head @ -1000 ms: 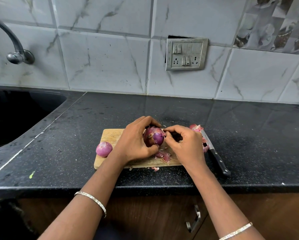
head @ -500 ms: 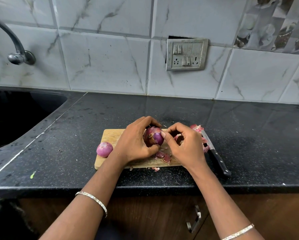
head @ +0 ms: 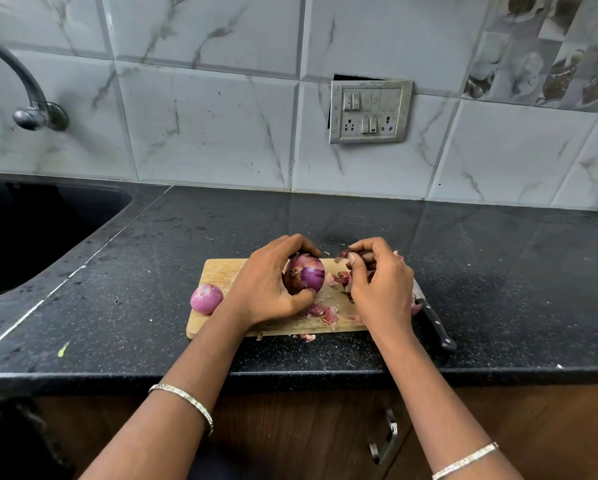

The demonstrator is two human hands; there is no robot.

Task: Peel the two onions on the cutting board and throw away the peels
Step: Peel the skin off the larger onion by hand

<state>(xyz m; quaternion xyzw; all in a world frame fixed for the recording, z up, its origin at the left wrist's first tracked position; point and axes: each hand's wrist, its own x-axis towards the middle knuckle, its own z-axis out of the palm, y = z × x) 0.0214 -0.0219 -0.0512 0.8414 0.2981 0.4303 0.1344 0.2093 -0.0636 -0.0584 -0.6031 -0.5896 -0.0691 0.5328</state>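
Sideways, onion [head: 308, 276] in left hand [head: 266, 289], root facing camera, right hand [head: 382, 289] pinching peel [head: 343, 253]

Both forearms reach forward, left grip [head: 266, 289] cupped wide, right grip [head: 380, 289] pinching thumb to fingertips [head: 352, 260] just beside it.

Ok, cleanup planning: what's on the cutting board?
Loose peels, a peeled onion at its left edge; the left hand grips another onion. It and the right hand hide the rest.
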